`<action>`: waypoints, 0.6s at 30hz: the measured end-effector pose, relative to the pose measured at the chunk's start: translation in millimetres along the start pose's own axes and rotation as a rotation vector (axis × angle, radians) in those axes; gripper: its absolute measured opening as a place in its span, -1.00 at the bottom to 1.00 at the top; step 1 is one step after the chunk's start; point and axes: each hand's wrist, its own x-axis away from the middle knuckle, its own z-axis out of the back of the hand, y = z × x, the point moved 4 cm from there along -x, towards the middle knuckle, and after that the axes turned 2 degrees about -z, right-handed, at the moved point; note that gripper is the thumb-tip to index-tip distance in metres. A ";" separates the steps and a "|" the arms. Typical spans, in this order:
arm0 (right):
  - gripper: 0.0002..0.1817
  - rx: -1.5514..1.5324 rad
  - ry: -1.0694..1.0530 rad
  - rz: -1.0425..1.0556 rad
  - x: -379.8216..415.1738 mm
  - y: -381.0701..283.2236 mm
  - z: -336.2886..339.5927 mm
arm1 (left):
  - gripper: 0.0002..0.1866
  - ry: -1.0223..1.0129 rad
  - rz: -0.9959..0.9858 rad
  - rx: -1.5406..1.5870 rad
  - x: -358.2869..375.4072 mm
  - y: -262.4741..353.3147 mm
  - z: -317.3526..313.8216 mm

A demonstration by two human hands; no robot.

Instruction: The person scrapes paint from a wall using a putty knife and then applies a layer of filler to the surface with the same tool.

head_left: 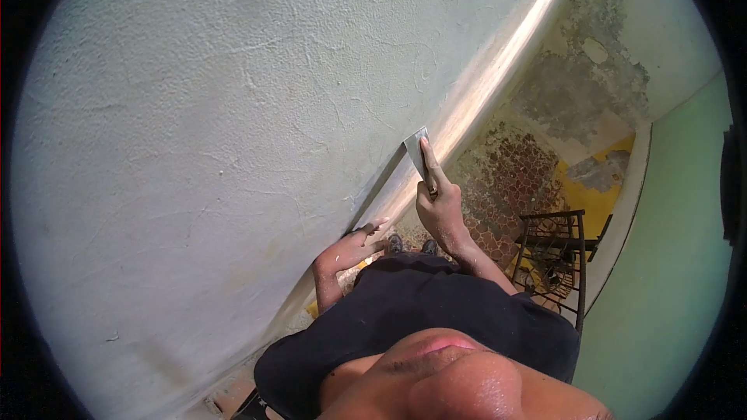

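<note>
My right hand (442, 204) is closed around the handle of a putty knife (416, 149), with the index finger stretched along its blade. The blade's tip is at the pale textured wall (257, 109), close to its sunlit edge strip (482, 93). Lower down, my left hand (346, 255) is at the same edge, its fingers apart and no tool visible in it. White residue marks the left fingertips. Thin raised lines and cracks run across the wall surface.
A dark metal rack (552, 253) stands to my right on a worn, patterned floor (506, 179). Beyond it rises a green wall (681, 210). My shoes (397, 244) show below my dark shirt (436, 311).
</note>
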 end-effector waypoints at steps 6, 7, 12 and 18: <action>-0.26 -0.264 0.706 0.244 -91.6 -40.3 122.5 | -0.19 -0.026 0.081 -0.078 9.6 6.2 4.7; -0.25 -0.268 0.803 0.311 -101.1 -43.1 149.6 | -0.19 -0.017 0.074 -0.086 8.6 2.5 6.9; -0.21 -0.284 0.384 0.072 -85.9 -60.9 176.1 | -0.27 0.012 0.054 -0.093 9.6 9.8 3.3; -0.18 -0.026 0.133 0.390 -19.0 16.0 44.8 | -0.28 -0.004 0.032 -0.017 8.6 10.5 2.2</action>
